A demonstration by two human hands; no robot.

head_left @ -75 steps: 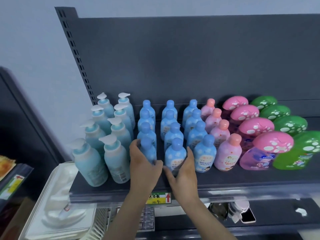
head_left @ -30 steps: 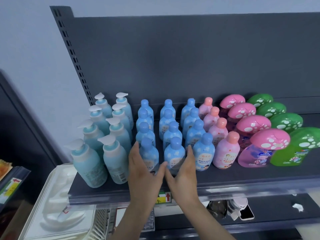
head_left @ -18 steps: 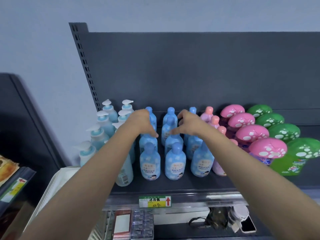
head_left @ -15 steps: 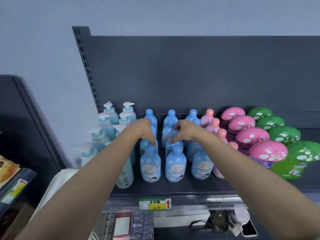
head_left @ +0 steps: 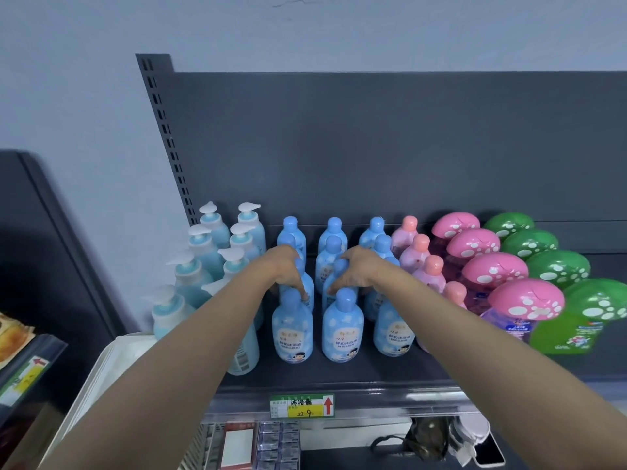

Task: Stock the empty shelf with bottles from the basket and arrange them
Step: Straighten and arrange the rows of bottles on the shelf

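Cloud-patterned blue bottles (head_left: 342, 329), white-spotted pink caps (head_left: 526, 299)

Pale blue-grey wall (head_left: 84, 79) fills upper part of your view, thin crack near its top. Dark grey back panel (head_left: 390, 147) stands against wall, slotted upright (head_left: 166, 130) along panel's left edge. Left of upright, second dark unit (head_left: 44, 239) angles toward you, price strip (head_left: 23, 374) on its front edge. Light even and dim, soft shadow on wall left of upright.

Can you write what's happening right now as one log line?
left hand on second-row blue bottle | right hand on neighbouring blue bottle | shelf stocked
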